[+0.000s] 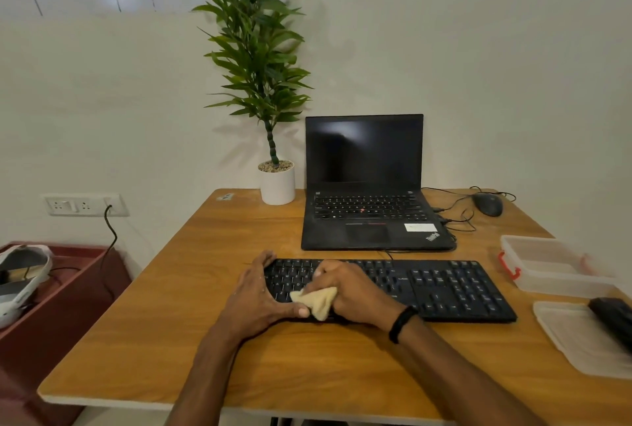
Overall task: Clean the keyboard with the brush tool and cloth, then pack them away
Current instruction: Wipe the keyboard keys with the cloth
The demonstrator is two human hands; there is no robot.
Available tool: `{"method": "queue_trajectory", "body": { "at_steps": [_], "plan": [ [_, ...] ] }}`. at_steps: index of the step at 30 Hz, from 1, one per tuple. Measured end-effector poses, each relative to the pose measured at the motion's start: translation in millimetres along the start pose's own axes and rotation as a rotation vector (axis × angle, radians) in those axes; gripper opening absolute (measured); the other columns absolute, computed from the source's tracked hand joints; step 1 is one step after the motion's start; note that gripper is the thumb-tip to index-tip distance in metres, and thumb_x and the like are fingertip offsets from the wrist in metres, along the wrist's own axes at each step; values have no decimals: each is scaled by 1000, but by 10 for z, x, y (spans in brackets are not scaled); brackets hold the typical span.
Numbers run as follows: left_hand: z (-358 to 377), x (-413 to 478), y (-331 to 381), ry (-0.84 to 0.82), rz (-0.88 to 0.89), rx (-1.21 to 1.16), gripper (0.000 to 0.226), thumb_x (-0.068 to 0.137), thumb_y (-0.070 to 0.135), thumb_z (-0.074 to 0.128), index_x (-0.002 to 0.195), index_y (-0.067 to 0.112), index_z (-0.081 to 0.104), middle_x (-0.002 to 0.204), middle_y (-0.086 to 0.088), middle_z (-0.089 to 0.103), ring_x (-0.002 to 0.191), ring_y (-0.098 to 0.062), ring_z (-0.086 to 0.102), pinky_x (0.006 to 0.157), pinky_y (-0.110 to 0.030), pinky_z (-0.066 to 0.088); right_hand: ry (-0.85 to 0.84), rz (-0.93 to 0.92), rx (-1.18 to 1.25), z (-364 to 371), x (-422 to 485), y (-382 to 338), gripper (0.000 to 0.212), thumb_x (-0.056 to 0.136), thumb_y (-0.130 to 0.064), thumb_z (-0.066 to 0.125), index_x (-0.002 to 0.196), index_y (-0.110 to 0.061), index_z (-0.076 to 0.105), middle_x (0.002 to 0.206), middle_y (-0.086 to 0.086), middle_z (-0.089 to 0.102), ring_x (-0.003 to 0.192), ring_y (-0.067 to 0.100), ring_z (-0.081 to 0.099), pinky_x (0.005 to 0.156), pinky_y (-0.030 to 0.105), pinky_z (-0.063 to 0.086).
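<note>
in the head view, the black keyboard lies in the lower middle of the frame on the wooden table, just in front of an open black laptop with a dark screen. the left hand rests flat on the left end of the keyboard, with the fingers spread and rather straight and the thumb along the front edge; it grips nothing. the right hand is just beside it, also on the left part of the keyboard, and its fingers are curled tight around a pale yellow cloth. the bunched cloth sticks out of the fist toward the left thumb and touches the keys. a black band is on the right wrist.

at the right edge of the frame stands a clear plastic box with red clips, and nearer, a clear lid lies flat. a dark object rests on the lid, partly cut by the frame; i cannot tell what it is. a black mouse is in the far right of the table, and a white pot with a green plant is left of the laptop.
</note>
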State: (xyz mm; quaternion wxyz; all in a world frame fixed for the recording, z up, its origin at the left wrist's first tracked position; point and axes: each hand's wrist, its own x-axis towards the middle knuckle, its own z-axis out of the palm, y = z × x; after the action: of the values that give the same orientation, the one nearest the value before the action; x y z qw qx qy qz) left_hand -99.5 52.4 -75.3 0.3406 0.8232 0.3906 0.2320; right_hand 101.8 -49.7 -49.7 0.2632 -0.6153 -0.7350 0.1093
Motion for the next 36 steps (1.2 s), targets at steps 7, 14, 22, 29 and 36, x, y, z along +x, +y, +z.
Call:
{"method": "queue_trajectory", "body": {
  "at_steps": [7, 14, 22, 29, 36],
  "plan": [
    [-33, 26, 17, -41, -19, 22, 146, 35, 91, 80, 157, 38, 19, 156, 4, 34, 140, -18, 36, 117, -49, 38, 159, 266, -120, -465, -269, 370, 36, 84, -1, 69, 110, -26, 76, 93, -8, 58, 88, 8, 52, 73, 18, 40],
    [22, 7, 130, -46, 101, 258, 126, 45, 104, 59, 151, 43, 29, 158, 11, 31, 148, -16, 22, 122, -49, 28, 453, 505, -59, -495, -437, 475, 36, 81, -1, 69, 110, -22, 73, 97, -7, 65, 85, 5, 50, 64, 12, 35],
    [65, 378, 580, -398, 65, 512, 153, 39, 98, 67, 161, 37, -1, 169, 4, 10, 155, -24, 9, 126, -51, 10, 498, 598, 36, -394, -238, 436, 39, 75, -27, 80, 95, -26, 47, 94, -7, 54, 82, 8, 53, 59, 20, 37],
    [129, 552, 508, -495, 61, 573, 162, 37, 98, 69, 163, 30, -6, 170, 3, 6, 155, -25, 4, 126, -48, 6, 391, 486, -189, -165, 30, 302, 23, 88, -20, 62, 110, -19, 66, 100, -3, 54, 93, 11, 51, 74, 17, 37],
    [143, 489, 341, -414, 133, 498, 158, 39, 99, 68, 162, 34, -7, 167, 6, 11, 153, -21, 8, 127, -45, 7, 13, 132, 3, -191, -130, 211, 31, 84, -6, 68, 108, -23, 76, 99, -9, 60, 92, 6, 54, 73, 16, 43]
  ]
}}
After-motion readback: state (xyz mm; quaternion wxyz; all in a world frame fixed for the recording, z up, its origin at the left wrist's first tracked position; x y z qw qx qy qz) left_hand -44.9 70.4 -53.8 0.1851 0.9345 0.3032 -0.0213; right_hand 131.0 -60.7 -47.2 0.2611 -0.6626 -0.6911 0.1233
